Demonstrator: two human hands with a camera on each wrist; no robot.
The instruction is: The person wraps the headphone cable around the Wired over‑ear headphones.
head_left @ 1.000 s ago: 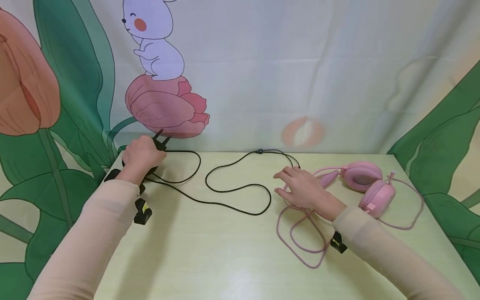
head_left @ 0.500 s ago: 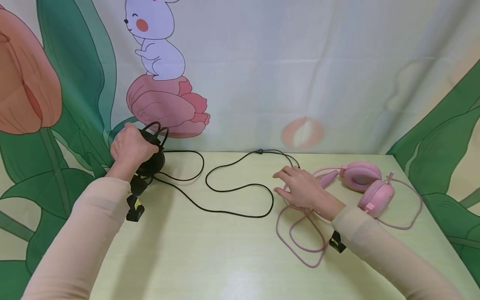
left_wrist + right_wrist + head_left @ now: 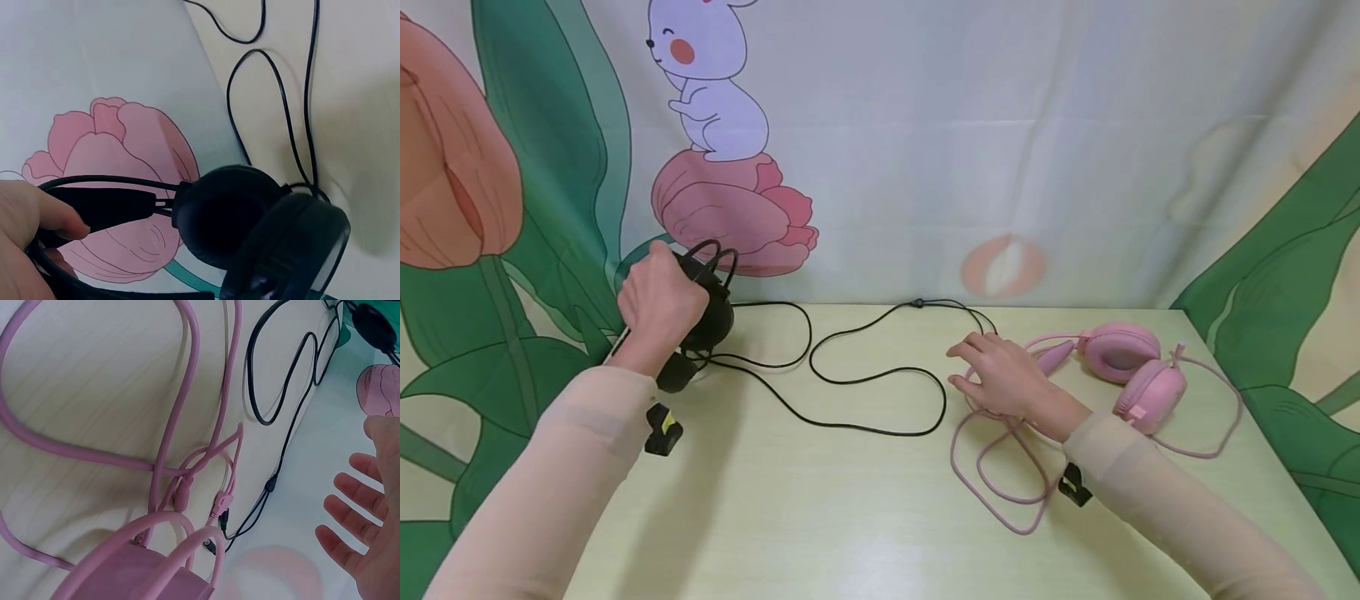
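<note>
My left hand point(image 3: 658, 296) grips the headband of a pair of black headphones point(image 3: 713, 321) at the table's back left. In the left wrist view, fingers curl round the black headband point(image 3: 103, 209), and two round ear cups point(image 3: 225, 209) hang beyond it. A thin black cable point(image 3: 850, 425) runs from the headphones across the table toward the right. My right hand point(image 3: 1000, 375) hovers over or lies near the pink cable point(image 3: 1030, 500), fingers spread and holding nothing. To its right lies a pink headset point(image 3: 1123, 354). Pink and black plugs point(image 3: 222, 503) lie close together in the right wrist view.
A pale wooden table point(image 3: 820, 517) carries everything. Behind it hangs a printed curtain point(image 3: 887, 167) with tulips and a rabbit. Loops of pink cable spread in front of the right hand, and the black cable winds along the middle.
My left hand has shifted left and turned, bringing the black headphones' ear cups into sight; they are lifted slightly. The near black cable loop has shifted a little. My right hand stays put.
</note>
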